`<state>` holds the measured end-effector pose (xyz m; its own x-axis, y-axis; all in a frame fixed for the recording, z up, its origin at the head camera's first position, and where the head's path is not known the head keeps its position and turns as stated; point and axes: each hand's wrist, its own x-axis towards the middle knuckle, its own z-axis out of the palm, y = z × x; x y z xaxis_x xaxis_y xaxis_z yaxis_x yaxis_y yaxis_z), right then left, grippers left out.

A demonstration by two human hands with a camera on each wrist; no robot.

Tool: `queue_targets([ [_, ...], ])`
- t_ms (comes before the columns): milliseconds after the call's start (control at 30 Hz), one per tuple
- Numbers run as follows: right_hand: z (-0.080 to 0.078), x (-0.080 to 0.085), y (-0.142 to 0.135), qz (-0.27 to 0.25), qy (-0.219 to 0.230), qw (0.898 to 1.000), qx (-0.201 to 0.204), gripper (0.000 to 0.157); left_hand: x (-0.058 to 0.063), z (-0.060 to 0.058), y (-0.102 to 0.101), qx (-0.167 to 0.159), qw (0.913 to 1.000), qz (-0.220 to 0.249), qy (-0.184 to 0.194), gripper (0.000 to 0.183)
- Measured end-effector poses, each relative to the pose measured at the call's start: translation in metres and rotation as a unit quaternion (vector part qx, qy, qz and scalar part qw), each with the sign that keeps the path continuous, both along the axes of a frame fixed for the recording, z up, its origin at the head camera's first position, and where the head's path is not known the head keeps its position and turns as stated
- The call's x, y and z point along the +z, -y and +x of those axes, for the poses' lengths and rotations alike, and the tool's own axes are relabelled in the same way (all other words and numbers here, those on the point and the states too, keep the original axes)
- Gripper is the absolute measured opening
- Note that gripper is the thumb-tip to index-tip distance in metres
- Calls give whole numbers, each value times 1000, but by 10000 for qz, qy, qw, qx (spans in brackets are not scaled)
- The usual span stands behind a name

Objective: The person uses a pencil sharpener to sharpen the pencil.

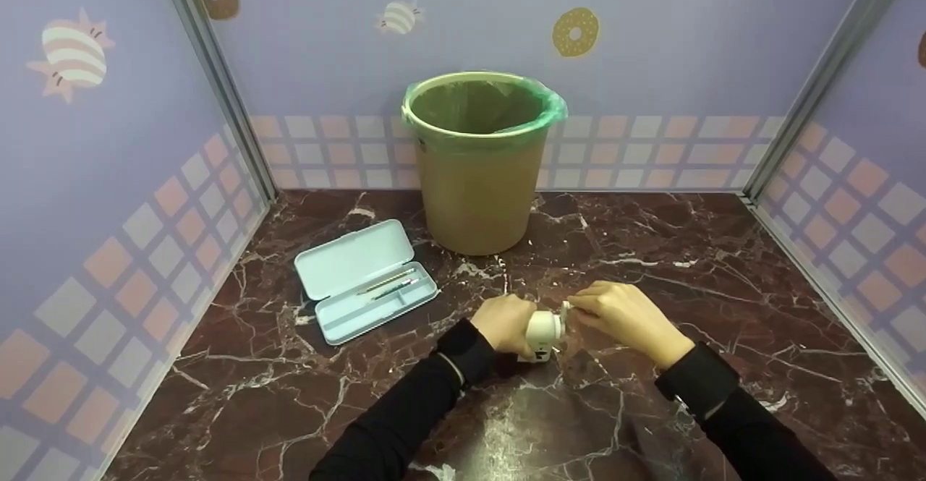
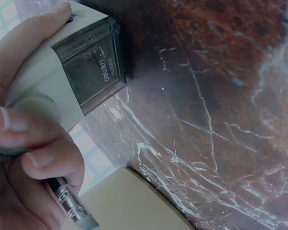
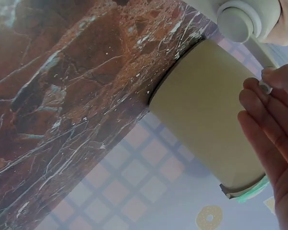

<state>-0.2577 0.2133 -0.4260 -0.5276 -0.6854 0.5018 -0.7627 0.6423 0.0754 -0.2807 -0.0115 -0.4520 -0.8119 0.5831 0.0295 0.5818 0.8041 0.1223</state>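
Note:
My left hand (image 1: 504,322) grips a white crank pencil sharpener (image 1: 540,330) just above or on the dark marbled tabletop; I cannot tell which. In the left wrist view its dark see-through shavings drawer (image 2: 93,64) faces the tabletop side. A pencil (image 2: 76,208) pokes out below the curled fingers of that hand, showing its metal band and eraser; the rest of it is hidden. On the sharpener's right side, my right hand (image 1: 622,315) pinches the end of the crank handle (image 3: 260,50) between thumb and fingers, the other fingers fairly straight.
An open light-blue pencil case (image 1: 354,257) lies to the left, with pencils (image 1: 391,282) in its tray. Behind the hands stands a tan waste bin (image 1: 477,192) with a green liner (image 1: 553,108). Patterned walls (image 1: 687,69) close off the back and both sides.

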Motion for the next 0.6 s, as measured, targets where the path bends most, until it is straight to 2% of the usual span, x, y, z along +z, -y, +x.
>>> queue_targets([
  [333,-10,0,7,142,217,9991,-333,15,0,-3,2,65,9998,62,186,46],
  [500,-15,-3,9,215,259,9982,-501,3,-1,-1,0,8,9999,89,79,46],
  [600,-19,-7,11,251,231,9977,-580,4,-2,-1,-1,-28,9999,97,5,46],
])
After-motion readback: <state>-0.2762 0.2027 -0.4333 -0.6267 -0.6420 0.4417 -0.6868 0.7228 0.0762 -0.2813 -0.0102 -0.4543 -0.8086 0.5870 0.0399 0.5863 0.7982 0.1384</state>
